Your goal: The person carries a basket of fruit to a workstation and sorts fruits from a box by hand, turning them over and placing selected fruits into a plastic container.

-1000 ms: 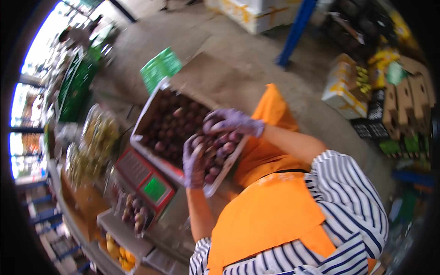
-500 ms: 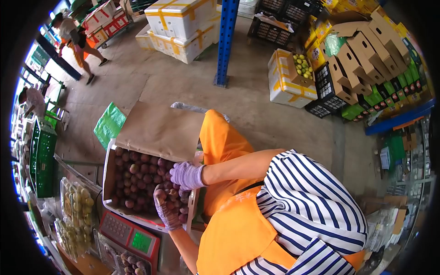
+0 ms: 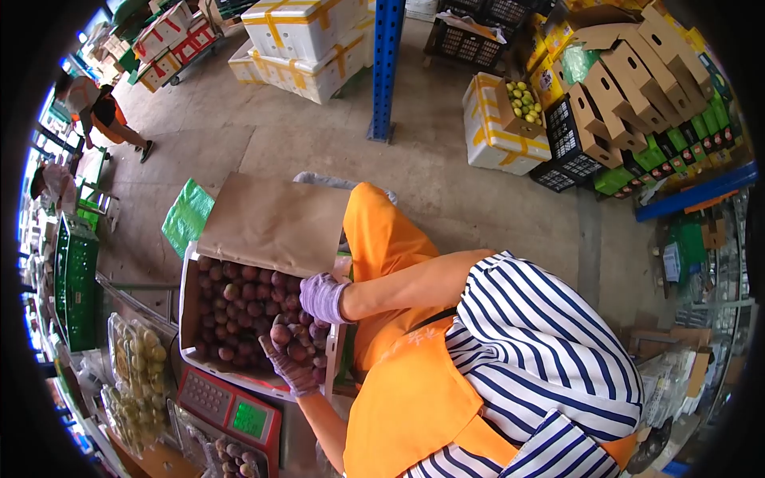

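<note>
Recorded first, by size: a broad concrete floor [image 3: 446, 199], with taped white foam boxes [image 3: 307, 44] stacked behind a blue post [image 3: 386, 76], seemingly set back to leave walking room.

Found near the orange apron [image 3: 402, 398]: an open white box [image 3: 188, 311], presumably so close for a short reach. Unable to confirm the support beneath. Noted a brown sheet [image 3: 275, 223] laid out past one side of the box, likely to bare the contents, and a green sheet [image 3: 189, 215] by the corner.

Logged on the tabletop [image 3: 298, 438], just beside the box: a red scale [image 3: 227, 406] with lit display, probably there for reading at a glance; figures not legible. Listed beyond it: clear packs of pale fruit [image 3: 135, 354]. Listed by the scale: a clear pack of dark fruit [image 3: 237, 458].

Checked both hands, gloved and working over the box's near end. Left hand [image 3: 293, 362] turned palm up, apparently cradling a couple of fruit between parted fingers, perhaps for a better view. Right hand [image 3: 323, 298] back uppermost, fingers curled down; cannot tell any grip.

Located last, loose inside the box: purple fruit [image 3: 231, 315], many, round.
</note>
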A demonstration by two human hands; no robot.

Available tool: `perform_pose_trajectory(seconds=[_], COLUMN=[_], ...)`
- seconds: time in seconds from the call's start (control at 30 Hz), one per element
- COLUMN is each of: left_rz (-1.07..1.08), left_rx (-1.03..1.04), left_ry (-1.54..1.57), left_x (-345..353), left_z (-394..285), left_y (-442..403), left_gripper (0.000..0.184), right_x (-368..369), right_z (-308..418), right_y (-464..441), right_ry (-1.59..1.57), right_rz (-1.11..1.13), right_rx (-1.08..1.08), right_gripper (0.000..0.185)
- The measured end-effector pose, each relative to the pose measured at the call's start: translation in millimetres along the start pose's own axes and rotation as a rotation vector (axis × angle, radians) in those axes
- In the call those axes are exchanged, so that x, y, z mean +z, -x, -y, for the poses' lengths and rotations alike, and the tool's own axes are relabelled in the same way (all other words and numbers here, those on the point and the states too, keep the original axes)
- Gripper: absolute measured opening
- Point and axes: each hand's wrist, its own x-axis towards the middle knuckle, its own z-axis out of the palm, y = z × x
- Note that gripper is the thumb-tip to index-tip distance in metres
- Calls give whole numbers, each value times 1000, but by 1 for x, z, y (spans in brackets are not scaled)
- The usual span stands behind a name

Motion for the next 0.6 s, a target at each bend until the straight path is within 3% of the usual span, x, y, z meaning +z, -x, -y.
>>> perform_pose_trajectory(seconds=[0.07, 0.1, 0.13, 0.17, 0.23, 0.27, 0.3, 0.33, 0.47, 0.6], left_rz=[117, 102, 117, 137, 54, 37, -13, 27, 113, 156], left_rx=[9, 65, -108, 160, 100, 123, 144, 143, 141, 127], left_ry=[87, -107, -56, -335, -284, -239, -310, -260, -191, -242], left_x=[3, 40, 28, 6, 8, 15, 18, 8, 23, 34], left_z=[3, -7, -16, 3, -2, -3, -5, -1, -2, -6], left_y=[1, 20, 18, 9, 14, 15, 17, 13, 22, 25], left_gripper=[56, 51, 47, 44, 41, 42, 41, 36, 42, 52], right_x=[8, -7, -10, -19, -9, -14, -19, -22, -22, -18], right_z=[-4, -16, -26, -33, -46, -53, -52, -52, -51, -44], right_y=[-4, 2, 5, 10, 10, 10, 19, 24, 27, 26], right_ry=[-25, -128, -247, -325, -737, -952, -1453, -1661, -1809, -1742], right_rz=[-79, -61, -90, -112, -362, -246, 16, 74, 80, -21], right_rx=[-26, -128, -201, -246, -321, -335, -261, -290, -326, -274], right_gripper=[34, 35, 39, 44, 42, 40, 38, 41, 45, 42])
